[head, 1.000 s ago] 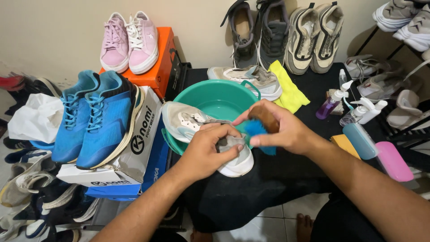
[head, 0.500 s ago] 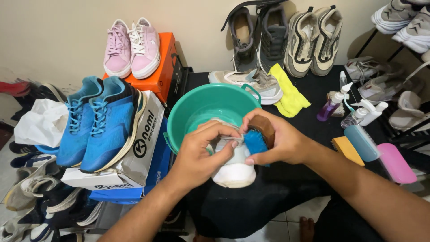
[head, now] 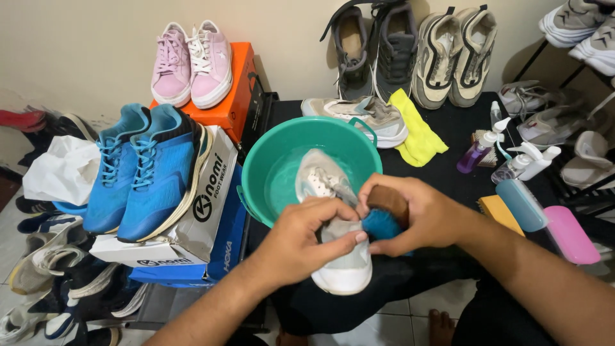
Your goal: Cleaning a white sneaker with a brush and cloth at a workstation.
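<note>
My left hand [head: 306, 242] grips a white and grey sneaker [head: 338, 256] around its middle, toe towards me, heel end over a teal basin [head: 282, 154]. My right hand [head: 423, 214] holds a brush with a brown wooden back and blue bristles [head: 384, 214] pressed against the sneaker's right side. The basin stands on a black-covered table [head: 448, 128] and has water in it.
A pair of blue sneakers [head: 144, 170] lies on stacked shoe boxes at left; pink sneakers [head: 191, 63] sit on an orange box. Behind the basin are a beige sneaker, a yellow cloth [head: 418, 133], more shoes, spray bottles [head: 493, 150], and blue, pink and orange brushes [head: 544, 214].
The sneaker has been turned from lying sideways to pointing toe towards me. My right hand with the brush has stayed against its side, shifting slightly.
</note>
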